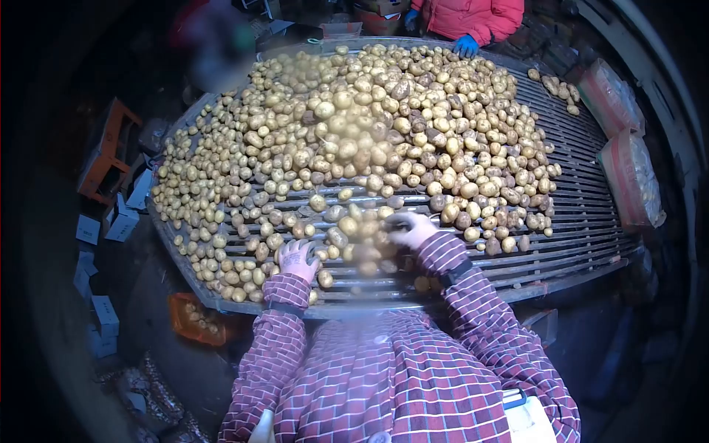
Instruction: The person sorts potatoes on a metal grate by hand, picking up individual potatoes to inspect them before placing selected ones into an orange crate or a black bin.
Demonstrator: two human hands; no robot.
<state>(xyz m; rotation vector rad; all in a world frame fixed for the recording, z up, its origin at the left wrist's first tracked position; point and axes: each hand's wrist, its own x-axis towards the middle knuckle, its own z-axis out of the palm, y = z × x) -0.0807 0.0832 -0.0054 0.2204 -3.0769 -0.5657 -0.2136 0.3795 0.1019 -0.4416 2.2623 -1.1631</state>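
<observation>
Many potatoes (473, 140) lie spread and heaped on a slatted metal table (509, 275) in front of me. My left hand (297, 257) rests palm down among potatoes near the front edge, its fingers apart and pointing away from me. Farther right, my right hand (415, 230) reaches inward with bent, dark-looking fingers beside a small group of potatoes (362, 225). Blur over the middle of the view hides whether those fingers grip one.
Across the table stands a person in a pink jacket (473, 16), one blue-gloved hand (466, 46) at the rim. Filled sacks (631, 177) line the right side. An orange crate (196, 319) with potatoes sits low left; white boxes (120, 220) lie farther left.
</observation>
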